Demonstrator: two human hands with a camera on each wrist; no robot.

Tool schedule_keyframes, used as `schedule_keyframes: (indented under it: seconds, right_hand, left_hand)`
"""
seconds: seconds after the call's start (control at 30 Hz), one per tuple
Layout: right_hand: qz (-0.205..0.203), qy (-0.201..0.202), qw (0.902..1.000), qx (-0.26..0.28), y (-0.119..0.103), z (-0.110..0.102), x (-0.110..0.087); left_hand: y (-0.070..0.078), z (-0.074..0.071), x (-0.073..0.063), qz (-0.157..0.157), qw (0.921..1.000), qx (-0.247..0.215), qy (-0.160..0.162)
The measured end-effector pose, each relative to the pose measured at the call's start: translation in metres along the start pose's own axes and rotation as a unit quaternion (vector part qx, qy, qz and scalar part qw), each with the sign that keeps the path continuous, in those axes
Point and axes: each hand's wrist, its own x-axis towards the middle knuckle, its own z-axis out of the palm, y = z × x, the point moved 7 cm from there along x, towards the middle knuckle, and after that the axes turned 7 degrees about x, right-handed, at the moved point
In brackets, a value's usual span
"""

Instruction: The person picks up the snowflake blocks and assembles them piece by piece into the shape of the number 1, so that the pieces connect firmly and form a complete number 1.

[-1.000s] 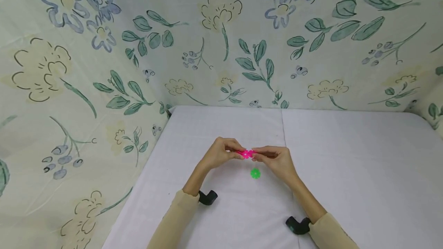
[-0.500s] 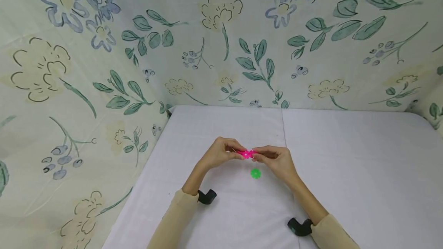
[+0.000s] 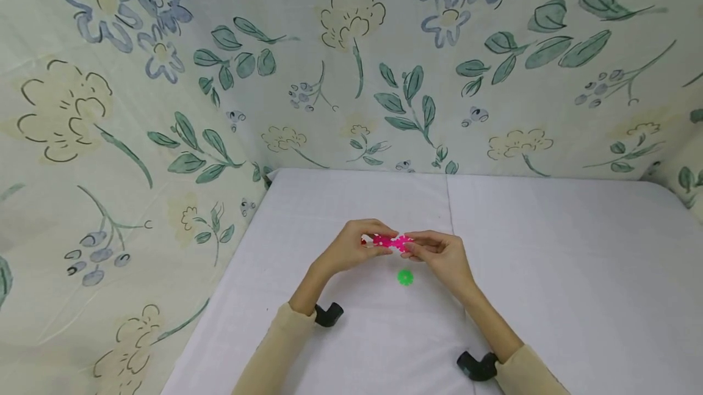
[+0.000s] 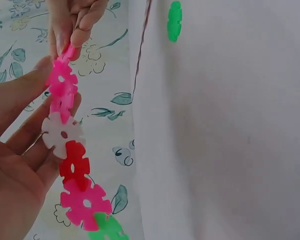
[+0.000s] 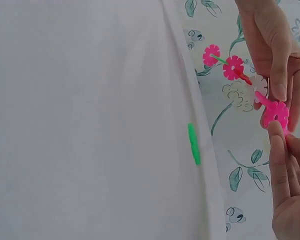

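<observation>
A chain of interlocking snowflake discs in pink, white, red and green runs between the two hands, above the white-covered table. My left hand (image 3: 351, 247) holds it with thumb and fingers at a pink disc (image 4: 63, 90). Below that in the left wrist view come a white disc (image 4: 54, 139), a red disc (image 4: 70, 172), another pink disc (image 4: 75, 200) and a green one (image 4: 104, 232). My right hand (image 3: 443, 257) pinches the pink end disc (image 3: 405, 239) between thumb and fingers, partly covering it. A loose green snowflake disc (image 3: 405, 282) lies on the table just below the hands.
A white cloth (image 3: 566, 273) covers the table, with a crease running front to back. Floral fabric (image 3: 351, 77) hangs behind and at the left. Black curved pieces (image 3: 329, 315) sit at both wrists by the beige sleeves (image 3: 277, 343).
The right hand has shifted slightly right, and more pink now shows between the hands. A bit of red has come into view by the left palm. The loose green disc stays put.
</observation>
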Motion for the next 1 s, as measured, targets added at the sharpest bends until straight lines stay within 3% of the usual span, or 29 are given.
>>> schedule_keyframes:
  seconds: [0.2,0.37,0.63,1.0]
  right_hand:
    - [0.055,0.037,0.9975,0.027,0.009,0.0,-0.002]
    - [0.077,0.044,0.9957,0.029,0.009,0.002,-0.003]
    - [0.094,0.027,0.9944,0.04,0.01,0.002,-0.003]
    - [0.11,0.002,0.993,-0.043,0.024,-0.01,-0.008]
  left_hand:
    - [0.008,0.008,0.003,0.025,0.9983,0.042,0.031]
    - [0.01,0.009,0.003,0.024,0.9982,0.025,0.05]
    - [0.008,0.009,0.004,0.005,0.9988,0.006,0.047]
    - [-0.006,0.007,0.002,-0.019,0.9985,0.015,0.049]
